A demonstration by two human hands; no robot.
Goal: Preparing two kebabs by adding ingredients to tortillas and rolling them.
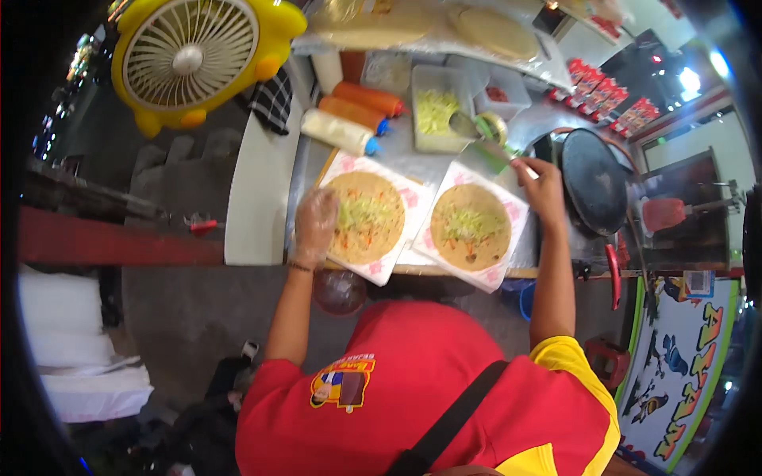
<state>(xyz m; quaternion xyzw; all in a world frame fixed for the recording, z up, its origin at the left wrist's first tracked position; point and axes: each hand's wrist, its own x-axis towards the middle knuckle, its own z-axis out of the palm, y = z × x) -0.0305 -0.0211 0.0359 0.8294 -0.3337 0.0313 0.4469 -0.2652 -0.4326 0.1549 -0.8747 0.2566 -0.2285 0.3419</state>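
My left hand (316,222), in a clear glove, is at the left edge of a flatbread (370,242) topped with shredded lettuce and orange bits, lying on printed white paper (401,181). Its fingers are curled; whatever they grip is hidden. My bare right hand (540,182) is closed on the handle of a metal spatula (492,159), raised over the upper right of a second paper sheet (516,214). A similar topped flatbread (468,250) rests on that sheet.
Sauce bottles (336,132), a lettuce tub (440,79) and a red-filled tub (500,94) stand behind. A black flat pan (591,181) sits right, red handle sticking toward me. A yellow fan (190,59) is upper left, wrapped flatbreads (492,32) at the back, a white side panel (254,222) left.
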